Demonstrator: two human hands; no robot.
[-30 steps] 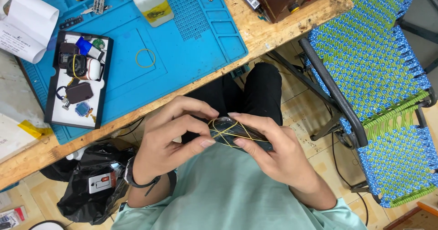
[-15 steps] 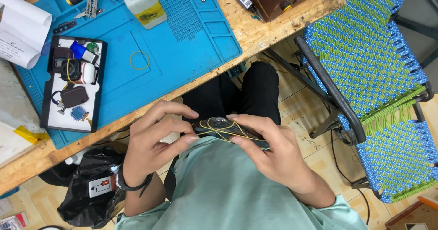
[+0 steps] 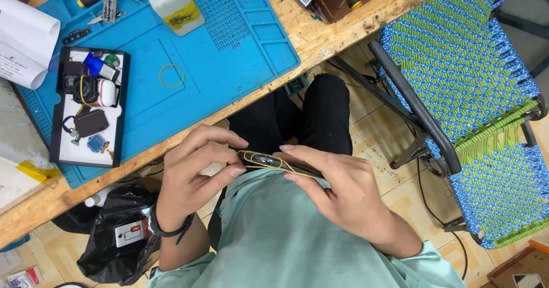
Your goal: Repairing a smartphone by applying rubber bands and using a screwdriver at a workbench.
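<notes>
Tilted edge-on since a moment ago, the dark phone bound with yellow rubber bands lies lengthwise between both grips above the lap, left hand pinching its near end, right hand clasping the far length.

Person's wearing a pale mint-green t-shirt with short sleeves, bare forearms. Black trousers up at 12 o'clock from the shirt. On the left wrist there's a dark watch or band with a thin strap. Both hands bare, no gloves or rings that I can see.
</notes>
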